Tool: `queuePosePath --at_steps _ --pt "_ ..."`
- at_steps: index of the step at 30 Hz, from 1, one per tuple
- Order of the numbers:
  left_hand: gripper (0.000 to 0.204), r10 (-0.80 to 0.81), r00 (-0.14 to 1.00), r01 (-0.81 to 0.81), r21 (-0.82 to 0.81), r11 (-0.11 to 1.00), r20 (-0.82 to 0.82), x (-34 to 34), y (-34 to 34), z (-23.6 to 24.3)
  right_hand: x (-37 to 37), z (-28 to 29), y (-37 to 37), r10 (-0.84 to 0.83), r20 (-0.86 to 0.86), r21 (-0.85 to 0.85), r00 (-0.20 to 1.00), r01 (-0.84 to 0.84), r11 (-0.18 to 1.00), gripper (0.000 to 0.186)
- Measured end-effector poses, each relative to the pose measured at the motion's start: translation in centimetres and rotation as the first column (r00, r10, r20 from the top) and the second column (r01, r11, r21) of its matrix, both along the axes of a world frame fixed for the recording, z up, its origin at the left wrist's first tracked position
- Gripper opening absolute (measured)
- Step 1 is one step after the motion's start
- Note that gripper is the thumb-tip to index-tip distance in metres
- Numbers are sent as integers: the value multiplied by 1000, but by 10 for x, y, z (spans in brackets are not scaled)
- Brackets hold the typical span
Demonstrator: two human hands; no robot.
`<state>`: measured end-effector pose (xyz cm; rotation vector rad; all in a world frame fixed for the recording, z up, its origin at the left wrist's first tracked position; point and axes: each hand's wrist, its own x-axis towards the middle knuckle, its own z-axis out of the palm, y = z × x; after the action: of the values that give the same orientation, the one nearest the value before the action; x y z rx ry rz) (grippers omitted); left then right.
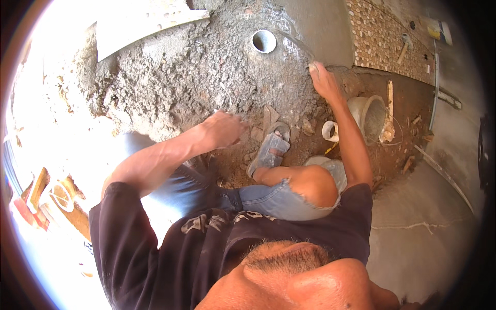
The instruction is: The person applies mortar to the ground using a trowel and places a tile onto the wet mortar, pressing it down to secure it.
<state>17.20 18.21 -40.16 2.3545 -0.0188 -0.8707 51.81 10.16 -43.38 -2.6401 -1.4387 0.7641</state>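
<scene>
Over rough grey mortar [206, 72], my right hand [323, 82] is closed at the edge of a smooth cement strip [318, 31]. A thin dark line runs from its fingertips toward an upright white pipe [264, 41] set in the mortar. Whether that line is a tool's edge or a mark in the cement, I cannot make out. My left hand [225, 129] hangs above the mortar's near border, fingers curled and slightly blurred. Its palm side is hidden, so anything inside it does not show. My sandalled foot [274, 147] rests on soil between the two hands.
Pebble-patterned tiles [377, 36] lie at the far right. A large round clay-coloured pipe [369, 116] and a white pipe ring [330, 131] sit beside my right forearm. A pale board [139, 26] lies at the far left; wood scraps [39, 188] are at the left.
</scene>
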Motion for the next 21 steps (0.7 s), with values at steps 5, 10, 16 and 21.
queuePosePath --at_steps 5,10,16,21 --pt "39 171 985 -169 48 984 -36 -7 2 11 45 -37 66 372 58 -194 927 -355 915 30" --pt "36 340 939 -337 61 939 -45 -3 -10 23 70 -2 55 351 -163 -291 922 -385 876 30" --pt "41 410 909 -407 44 912 -75 -11 -22 22 85 10 -3 388 -52 -144 920 -392 909 30" --pt "41 330 922 -327 50 944 -203 17 -17 -8 77 -38 56 362 -89 -15 928 -365 931 32"
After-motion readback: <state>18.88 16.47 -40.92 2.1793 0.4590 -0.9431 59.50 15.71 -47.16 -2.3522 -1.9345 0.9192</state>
